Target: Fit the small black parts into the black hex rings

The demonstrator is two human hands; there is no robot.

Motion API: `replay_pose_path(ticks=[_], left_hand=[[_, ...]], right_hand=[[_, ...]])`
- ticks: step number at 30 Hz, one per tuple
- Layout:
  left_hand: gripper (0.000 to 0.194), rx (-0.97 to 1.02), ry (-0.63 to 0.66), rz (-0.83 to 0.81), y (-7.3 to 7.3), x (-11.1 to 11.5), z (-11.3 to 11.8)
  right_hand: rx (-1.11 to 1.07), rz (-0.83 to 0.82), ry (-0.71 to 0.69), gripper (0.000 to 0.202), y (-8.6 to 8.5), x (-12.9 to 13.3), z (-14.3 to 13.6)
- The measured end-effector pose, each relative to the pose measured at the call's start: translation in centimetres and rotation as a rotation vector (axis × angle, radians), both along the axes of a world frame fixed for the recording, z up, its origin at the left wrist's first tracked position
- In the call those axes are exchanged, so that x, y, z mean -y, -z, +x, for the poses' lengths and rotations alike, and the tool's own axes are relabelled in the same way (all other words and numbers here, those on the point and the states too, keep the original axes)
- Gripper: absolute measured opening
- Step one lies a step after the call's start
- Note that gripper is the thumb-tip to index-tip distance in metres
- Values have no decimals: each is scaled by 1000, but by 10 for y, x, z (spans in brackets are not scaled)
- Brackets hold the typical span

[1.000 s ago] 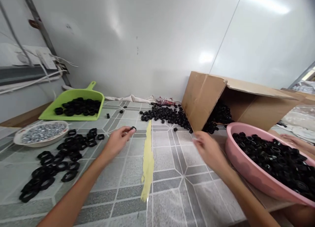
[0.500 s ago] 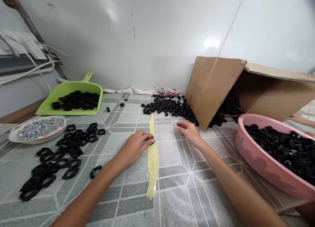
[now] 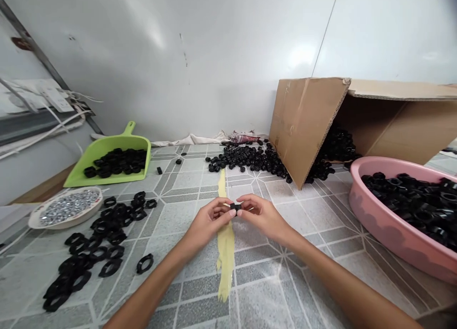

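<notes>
Your left hand and right hand: each pinched, thumb and fingers, on a small black piece; one part or two, cannot be told. Position: between your fingertips, above the yellow strip on the worktop. To your left: black rings, one apart near your forearm; dish of shiny bits; green dustpan holding black pieces. Ahead: small black parts, heaped, beside a tipped cardboard box. To your right: pink basin of black rings.

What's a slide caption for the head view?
Left hand and right hand hold small black parts together above a yellow strip, black rings to the left, pink basin to the right.
</notes>
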State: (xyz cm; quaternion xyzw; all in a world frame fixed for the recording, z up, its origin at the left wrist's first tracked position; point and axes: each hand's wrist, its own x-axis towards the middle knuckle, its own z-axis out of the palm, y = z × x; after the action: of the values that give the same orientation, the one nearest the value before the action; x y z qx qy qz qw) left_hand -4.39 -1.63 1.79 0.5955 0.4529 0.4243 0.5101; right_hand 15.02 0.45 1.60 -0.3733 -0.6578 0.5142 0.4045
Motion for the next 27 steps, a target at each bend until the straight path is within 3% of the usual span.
replay_pose_path(ticks=[8, 13, 18, 23, 27], left_hand=[[37, 3, 51, -80, -7, 4, 1], [41, -39, 42, -78, -6, 4, 2], [44, 66, 63, -153, -2, 4, 3], [37, 256, 53, -301, -5, 9, 6], [33, 330, 50, -373, -7, 12, 6]], right_hand=[[181, 361, 2, 15, -7, 1, 8], [229, 613, 6, 26, 2, 0, 8], [317, 860, -7, 35, 7, 1, 9], [400, 985, -55, 42, 5, 4, 11], [382, 930, -59, 39, 6, 5, 10]])
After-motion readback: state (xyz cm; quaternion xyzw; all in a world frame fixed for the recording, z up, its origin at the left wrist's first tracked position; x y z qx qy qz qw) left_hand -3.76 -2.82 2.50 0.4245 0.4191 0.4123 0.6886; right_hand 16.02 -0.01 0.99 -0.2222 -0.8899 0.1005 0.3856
